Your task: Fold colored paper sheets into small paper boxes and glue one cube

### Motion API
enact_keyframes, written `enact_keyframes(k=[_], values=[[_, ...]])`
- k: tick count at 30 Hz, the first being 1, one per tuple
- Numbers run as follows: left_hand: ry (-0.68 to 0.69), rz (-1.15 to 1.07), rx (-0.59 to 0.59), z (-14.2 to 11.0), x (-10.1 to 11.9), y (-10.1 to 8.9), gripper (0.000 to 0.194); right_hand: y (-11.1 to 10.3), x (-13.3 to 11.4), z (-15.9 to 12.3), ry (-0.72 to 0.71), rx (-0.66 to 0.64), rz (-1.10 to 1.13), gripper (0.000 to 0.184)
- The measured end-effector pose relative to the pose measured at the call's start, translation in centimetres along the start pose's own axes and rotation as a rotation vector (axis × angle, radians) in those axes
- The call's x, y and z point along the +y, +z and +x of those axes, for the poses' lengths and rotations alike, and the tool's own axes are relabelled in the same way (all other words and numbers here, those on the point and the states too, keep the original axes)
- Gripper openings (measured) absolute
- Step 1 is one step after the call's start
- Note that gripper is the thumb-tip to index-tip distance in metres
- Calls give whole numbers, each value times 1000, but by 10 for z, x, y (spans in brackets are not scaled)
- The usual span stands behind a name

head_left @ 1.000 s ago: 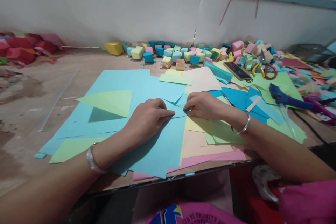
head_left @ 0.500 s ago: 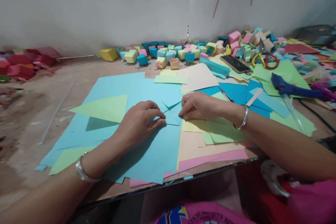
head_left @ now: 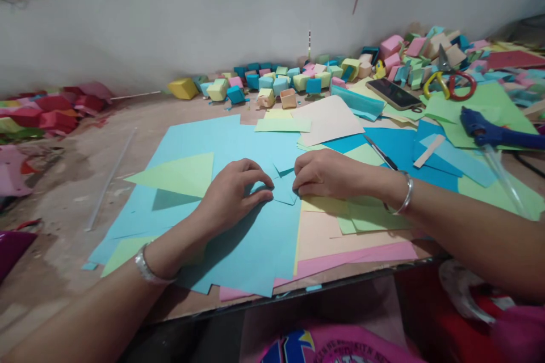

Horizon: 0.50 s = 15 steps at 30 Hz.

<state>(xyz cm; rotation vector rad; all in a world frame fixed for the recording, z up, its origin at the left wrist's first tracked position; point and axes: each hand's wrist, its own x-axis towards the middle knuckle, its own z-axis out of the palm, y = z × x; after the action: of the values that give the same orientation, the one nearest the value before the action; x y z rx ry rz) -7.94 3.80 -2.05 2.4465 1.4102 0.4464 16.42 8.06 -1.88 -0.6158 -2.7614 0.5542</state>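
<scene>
Between my hands a small light-blue folded paper piece [head_left: 284, 190] lies over large light-blue sheets [head_left: 264, 244]. My left hand [head_left: 238, 193] has its thumb and curled fingertips closed on the left side of that piece. At the opposite side, my right hand [head_left: 326, 174] pinches the corner, its fingers pressed together and partly hiding the edge. Crease lines show on the piece. Left of my left hand, a pale green sheet [head_left: 179, 173] stands bent up off the blue paper.
Small coloured paper boxes [head_left: 281, 84] line the wall. Scissors [head_left: 449, 82], a phone [head_left: 394, 94] and a blue glue gun [head_left: 498, 130] lie to the right. A pen-like tool [head_left: 380, 152] rests behind my right wrist. Red and pink paper shapes [head_left: 55, 110] are piled far left.
My left index finger, stretched along the small blue paper before, has drawn back and curled with the thumb at its left side. The right hand still pinches the right side. The camera view has shifted.
</scene>
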Motion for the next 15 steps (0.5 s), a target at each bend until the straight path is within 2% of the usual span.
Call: enact_keyframes(k=[8, 11, 15], values=[[-1, -58, -18, 3, -3, -3, 9, 4, -10, -1, -72, -78, -163, 25], [-32, -75, -3, 4, 0, 1, 10, 3, -11, -1, -50, -97, -140, 26], [-127, 15, 63, 4, 4, 9, 21, 2, -12, 1, -2, -87, -73, 26]])
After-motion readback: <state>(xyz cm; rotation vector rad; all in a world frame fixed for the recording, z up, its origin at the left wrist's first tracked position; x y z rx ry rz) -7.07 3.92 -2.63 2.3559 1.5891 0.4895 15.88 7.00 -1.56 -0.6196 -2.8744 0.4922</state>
